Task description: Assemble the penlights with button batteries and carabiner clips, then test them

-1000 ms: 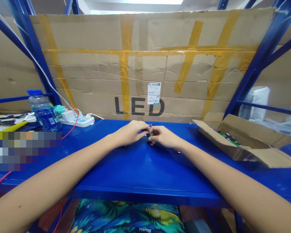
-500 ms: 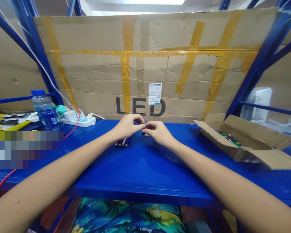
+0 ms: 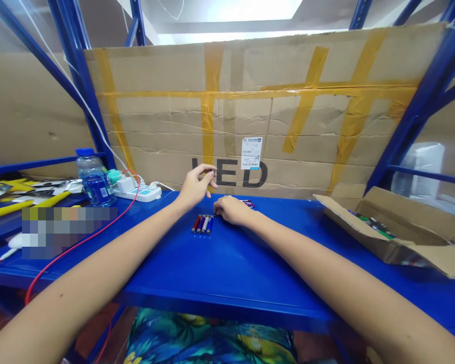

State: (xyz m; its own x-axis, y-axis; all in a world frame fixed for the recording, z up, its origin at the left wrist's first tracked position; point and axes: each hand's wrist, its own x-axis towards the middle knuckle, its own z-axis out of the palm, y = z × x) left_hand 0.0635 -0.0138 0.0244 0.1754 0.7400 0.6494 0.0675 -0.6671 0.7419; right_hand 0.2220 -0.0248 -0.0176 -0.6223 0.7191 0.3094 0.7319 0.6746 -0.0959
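Note:
My left hand (image 3: 197,184) is raised a little above the blue shelf (image 3: 227,263), its thumb and forefinger pinched on a tiny object I cannot make out. My right hand (image 3: 229,209) rests knuckles-up on the shelf with its fingers curled, right beside a short row of small coloured cylinders (image 3: 202,224) that lie side by side. A few more small coloured pieces (image 3: 247,203) lie just behind the right hand. What the right hand's fingers hold, if anything, is hidden.
A taped cardboard sheet marked LED (image 3: 250,116) closes the back. An open cardboard box (image 3: 398,232) with small parts sits at right. At left stand a water bottle (image 3: 94,178), a white power strip (image 3: 138,191) and a red wire (image 3: 76,242).
The hands have parted: my left hand lifted up and away, my right hand dropped onto the shelf beside the row of cylinders. The camera view shifted left and down.

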